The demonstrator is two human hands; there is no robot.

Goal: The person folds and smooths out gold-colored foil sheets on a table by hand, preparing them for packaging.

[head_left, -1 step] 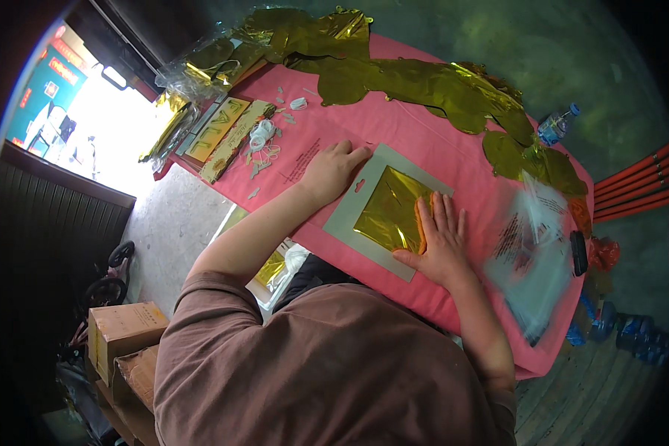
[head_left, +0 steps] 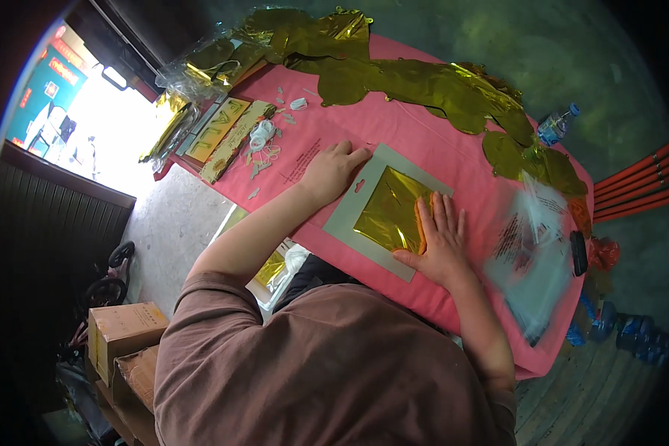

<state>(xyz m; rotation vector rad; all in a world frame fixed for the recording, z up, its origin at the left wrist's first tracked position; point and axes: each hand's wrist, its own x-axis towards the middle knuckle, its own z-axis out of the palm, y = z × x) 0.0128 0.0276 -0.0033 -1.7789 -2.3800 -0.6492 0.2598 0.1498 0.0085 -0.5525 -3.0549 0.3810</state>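
Observation:
A grey card [head_left: 346, 212] with a red-edged hanging slot lies tilted on the pink-covered table in front of me. On it rests a folded packet of shiny gold foil [head_left: 390, 212], with an orange strip along its right edge. My right hand [head_left: 442, 245] lies flat over that edge, fingers stretched and thumb out to the left. Beside the card's upper left corner, my left hand [head_left: 333, 172] is closed, its fingers bent. What lies under those fingers is hidden. Printed lettering left of this hand suggests a clear bag, whose outline I cannot make out.
Flat gold foil balloons [head_left: 416, 85] line the table's far edge. Clear plastic bags [head_left: 528, 260] and a black object [head_left: 578, 253] lie right. White string [head_left: 262, 135] and printed banner packs [head_left: 227, 134] sit left. A bottle [head_left: 557, 125] is at the far right; cartons [head_left: 126, 327] stand lower left.

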